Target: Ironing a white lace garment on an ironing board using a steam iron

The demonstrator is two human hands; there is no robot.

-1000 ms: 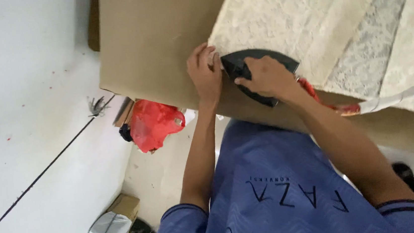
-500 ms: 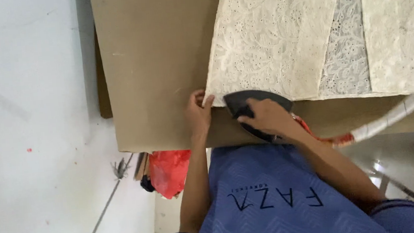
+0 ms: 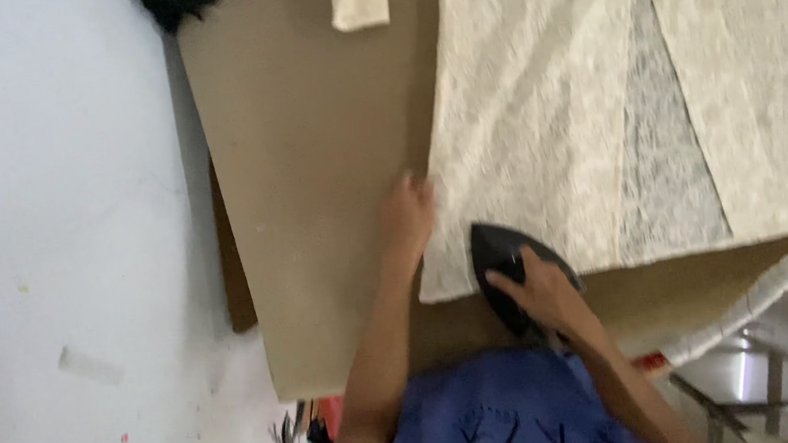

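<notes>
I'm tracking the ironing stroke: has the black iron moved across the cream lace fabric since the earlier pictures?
Yes. The black iron, under the right hand, now lies partly on the cream lace fabric; earlier it sat off the fabric's edge on the brown table.

a tan padded table (image 3: 313, 162) carries cream lace fabric (image 3: 544, 94) and a dark iron (image 3: 503, 250).

Bright, even daylight with soft shadows; the whole view is motion-blurred and soft.

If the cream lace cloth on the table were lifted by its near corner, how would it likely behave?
The cream lace cloth would probably droop: it lies thin and flat on the brown table. Likely light, since its open sheer panel shows. It may slide; the left hand presses its edge beside the black iron.
</notes>
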